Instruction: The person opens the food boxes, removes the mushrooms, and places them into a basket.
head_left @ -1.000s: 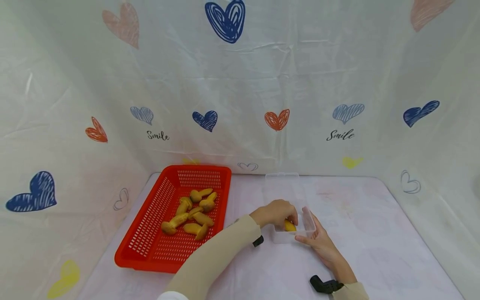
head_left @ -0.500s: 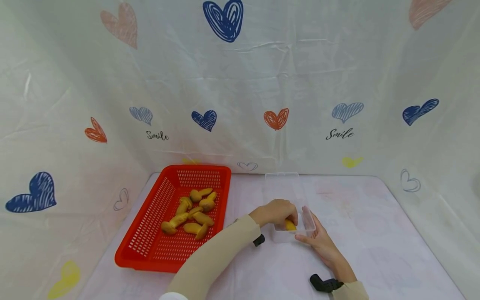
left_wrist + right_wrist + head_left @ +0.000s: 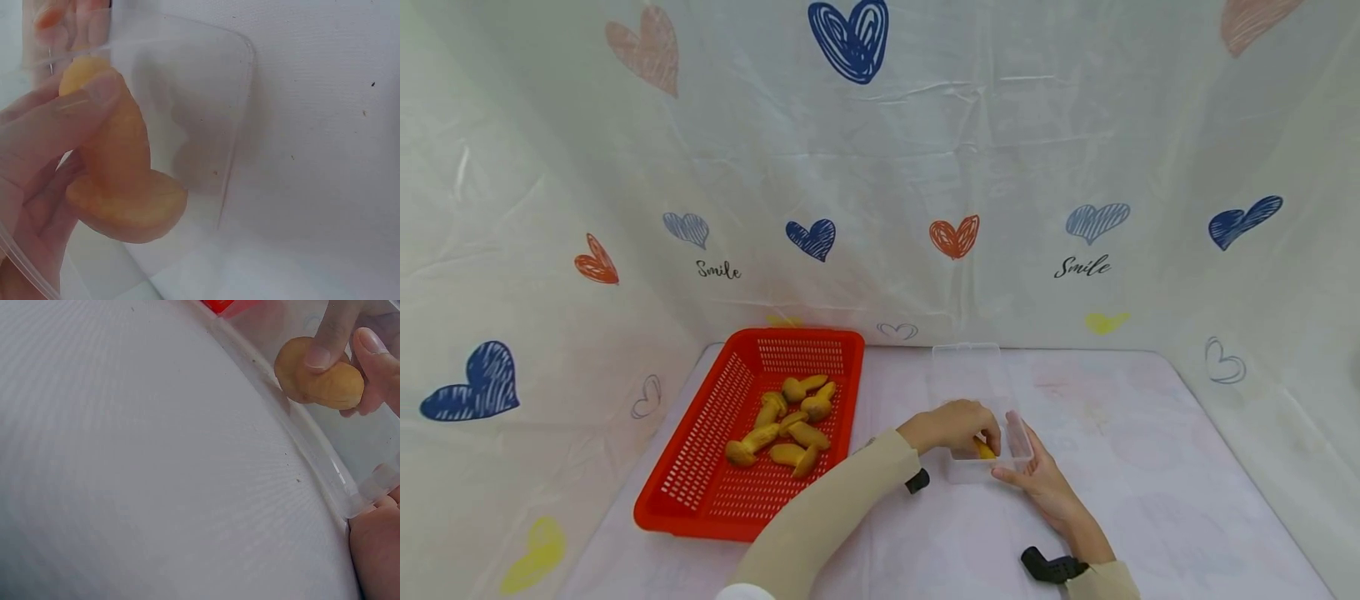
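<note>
My left hand (image 3: 958, 425) reaches down into a clear plastic box (image 3: 973, 473) and pinches a yellow-brown mushroom (image 3: 984, 450) between thumb and fingers. Through the see-through wall in the left wrist view, the mushroom (image 3: 122, 156) shows its thick stem in the fingers and its wide cap away from them. The right wrist view also shows the mushroom (image 3: 337, 385) inside the box, under a fingertip. My right hand (image 3: 1045, 487) grips the box at its right side, thumb at the near corner and fingers along the far side. The box's clear lid (image 3: 966, 371) lies folded back behind it.
A red perforated plastic basket (image 3: 658, 508) stands on the left of the table, with several more mushrooms (image 3: 793, 458) lying in it. My left sleeve (image 3: 820, 508) passes over its near right corner. A white sheet printed with hearts (image 3: 895, 167) hangs behind the table.
Within the box, the fingers of my left hand and the mushroom have shifted very slightly to the right. My right hand stays on the box, and the basket has not moved.
</note>
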`<move>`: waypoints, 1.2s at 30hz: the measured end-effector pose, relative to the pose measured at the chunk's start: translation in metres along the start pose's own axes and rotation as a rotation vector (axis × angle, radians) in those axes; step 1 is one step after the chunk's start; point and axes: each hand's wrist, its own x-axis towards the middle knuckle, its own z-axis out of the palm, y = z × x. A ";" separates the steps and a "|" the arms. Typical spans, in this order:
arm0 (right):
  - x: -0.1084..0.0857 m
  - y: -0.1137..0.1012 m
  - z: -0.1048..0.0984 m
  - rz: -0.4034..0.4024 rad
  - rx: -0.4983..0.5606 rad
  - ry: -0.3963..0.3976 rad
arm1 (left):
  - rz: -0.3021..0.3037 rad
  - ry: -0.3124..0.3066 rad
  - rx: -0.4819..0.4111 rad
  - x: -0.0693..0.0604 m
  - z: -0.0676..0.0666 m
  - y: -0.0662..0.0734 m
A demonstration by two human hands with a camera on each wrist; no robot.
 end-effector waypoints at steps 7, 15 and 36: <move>0.000 0.000 0.000 -0.003 0.004 -0.005 | -0.011 0.018 -0.046 -0.001 -0.002 0.002; 0.000 0.001 0.000 -0.007 0.010 -0.018 | 0.007 0.047 -0.144 -0.001 -0.003 0.003; -0.001 0.001 0.000 -0.011 0.016 -0.017 | 0.033 0.089 -0.400 -0.008 -0.015 0.003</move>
